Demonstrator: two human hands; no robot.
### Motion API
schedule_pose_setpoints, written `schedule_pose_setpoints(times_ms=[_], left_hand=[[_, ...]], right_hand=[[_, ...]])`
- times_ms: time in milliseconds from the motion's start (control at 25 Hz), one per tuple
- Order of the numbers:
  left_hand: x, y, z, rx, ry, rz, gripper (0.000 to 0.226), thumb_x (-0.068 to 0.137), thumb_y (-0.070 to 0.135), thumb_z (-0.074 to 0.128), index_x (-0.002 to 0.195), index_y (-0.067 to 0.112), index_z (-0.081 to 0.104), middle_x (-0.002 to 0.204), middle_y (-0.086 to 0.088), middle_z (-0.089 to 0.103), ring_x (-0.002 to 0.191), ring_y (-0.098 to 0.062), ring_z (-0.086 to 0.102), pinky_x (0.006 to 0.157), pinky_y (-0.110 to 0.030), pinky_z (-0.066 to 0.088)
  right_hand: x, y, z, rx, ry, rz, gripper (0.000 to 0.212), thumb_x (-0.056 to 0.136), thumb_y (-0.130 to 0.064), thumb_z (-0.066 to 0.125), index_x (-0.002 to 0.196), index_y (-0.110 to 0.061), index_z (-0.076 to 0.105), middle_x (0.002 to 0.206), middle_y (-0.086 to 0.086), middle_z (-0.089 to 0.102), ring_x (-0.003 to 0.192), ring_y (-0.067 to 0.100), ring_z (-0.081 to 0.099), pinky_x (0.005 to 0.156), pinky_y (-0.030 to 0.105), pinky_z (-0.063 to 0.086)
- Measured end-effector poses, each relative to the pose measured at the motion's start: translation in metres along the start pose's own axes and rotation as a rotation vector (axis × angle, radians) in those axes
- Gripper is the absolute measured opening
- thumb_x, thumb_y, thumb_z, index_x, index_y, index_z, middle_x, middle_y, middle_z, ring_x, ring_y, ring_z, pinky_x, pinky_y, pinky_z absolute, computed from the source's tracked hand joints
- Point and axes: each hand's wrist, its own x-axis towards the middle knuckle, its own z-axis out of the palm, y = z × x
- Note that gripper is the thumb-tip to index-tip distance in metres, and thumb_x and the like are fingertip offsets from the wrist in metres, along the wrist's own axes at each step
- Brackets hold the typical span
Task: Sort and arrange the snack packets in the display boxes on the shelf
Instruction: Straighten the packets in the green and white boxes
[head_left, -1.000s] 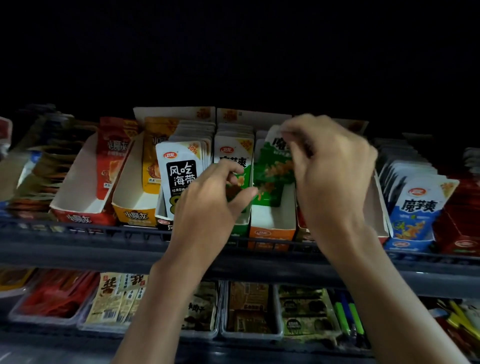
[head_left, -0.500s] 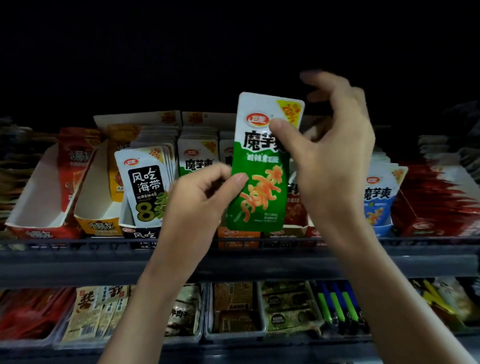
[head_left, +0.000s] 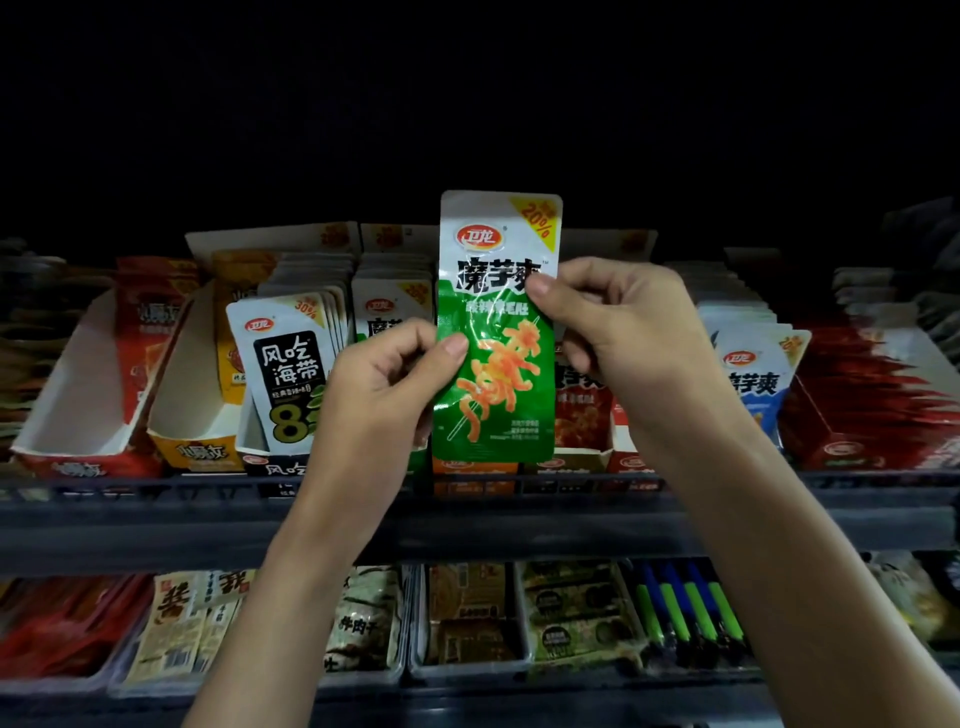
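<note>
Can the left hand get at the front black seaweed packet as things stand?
Probably yes, once freed: the left hand pinches the green packet, but the black seaweed packet stands just beside it, nothing between.

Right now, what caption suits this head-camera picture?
Left hand and right hand pinch a green packet before the shelf.

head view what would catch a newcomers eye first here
The green packet, held upright in the middle of the picture in front of the shelf, stands out most. The left hand pinches its left edge and the right hand pinches its right edge higher up. Left of it a black-and-white packet fronts its box; at the right stands a blue packet.
</note>
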Motion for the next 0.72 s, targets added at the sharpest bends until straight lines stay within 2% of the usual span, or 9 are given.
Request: schedule_pose_setpoints(times_ms=[80,160,280,360,440,560,640,720], left_hand=[[-0.001,0.002,0.002,-0.059,0.026,0.006,0.028,0.095,0.022,0.054,0.07,0.011,0.055,0.062,-0.001,0.054,0.058,-0.017,0.051,0.05,-0.03,0.042],[-0.002,0.004,0.002,-0.087,0.051,0.029,0.023,0.095,0.019,0.054,0.076,0.008,0.057,0.066,0.005,0.062,0.062,-0.01,0.061,0.051,-0.023,0.048],[-0.003,0.005,-0.003,-0.043,0.086,0.068,0.018,0.095,0.014,0.055,0.079,0.007,0.059,0.071,0.006,0.068,0.065,-0.004,0.065,0.052,-0.017,0.049],[-0.004,0.003,-0.008,0.036,0.103,0.087,0.018,0.095,0.014,0.058,0.079,0.005,0.062,0.074,0.004,0.069,0.067,-0.007,0.067,0.054,-0.02,0.051],[-0.005,0.003,-0.013,0.081,0.132,0.096,0.017,0.095,0.015,0.059,0.082,0.006,0.066,0.078,0.0,0.07,0.071,-0.012,0.069,0.056,-0.025,0.054],[-0.004,0.004,-0.02,0.112,0.219,0.153,0.016,0.096,0.014,0.058,0.085,0.009,0.069,0.077,0.007,0.069,0.072,-0.006,0.067,0.058,-0.019,0.05],[0.0,0.002,-0.029,0.132,0.34,0.17,0.019,0.098,0.017,0.055,0.084,0.014,0.067,0.065,0.017,0.06,0.06,0.0,0.056,0.055,-0.012,0.041],[0.005,-0.001,-0.039,0.141,0.494,0.117,0.019,0.098,0.024,0.055,0.082,0.025,0.065,0.059,0.02,0.053,0.055,0.0,0.046,0.055,-0.015,0.035]], right_hand=[[0.0,0.0,0.003,0.023,-0.021,-0.005,0.015,0.095,-0.015,0.062,0.087,-0.002,0.066,0.055,0.006,0.052,0.038,0.005,0.038,0.042,0.014,0.037],[-0.001,0.0,0.007,0.043,-0.045,0.003,0.015,0.095,-0.014,0.061,0.087,-0.003,0.065,0.049,0.001,0.052,0.038,0.005,0.041,0.041,0.013,0.037],[-0.001,0.0,0.013,0.08,-0.082,-0.03,0.013,0.097,-0.013,0.059,0.095,-0.002,0.064,0.057,0.003,0.055,0.041,0.006,0.045,0.04,0.012,0.036],[-0.001,0.001,0.018,0.101,-0.079,-0.106,0.011,0.096,-0.013,0.059,0.1,-0.003,0.063,0.063,0.002,0.058,0.044,0.007,0.046,0.042,0.012,0.037],[0.0,0.003,0.024,0.076,-0.084,-0.178,0.009,0.096,-0.013,0.061,0.096,-0.004,0.063,0.065,0.003,0.058,0.047,0.007,0.046,0.044,0.012,0.038],[0.001,0.004,0.036,0.038,-0.043,-0.262,0.009,0.095,-0.013,0.063,0.089,-0.006,0.065,0.066,0.004,0.056,0.052,0.006,0.048,0.047,0.013,0.038],[0.003,0.005,0.047,0.065,0.005,-0.313,0.005,0.094,-0.011,0.064,0.091,-0.009,0.066,0.07,0.0,0.057,0.055,0.007,0.05,0.049,0.016,0.04],[0.008,0.009,0.058,0.083,0.056,-0.326,0.003,0.094,-0.012,0.064,0.094,-0.01,0.067,0.074,-0.001,0.059,0.058,0.009,0.053,0.051,0.02,0.043]])
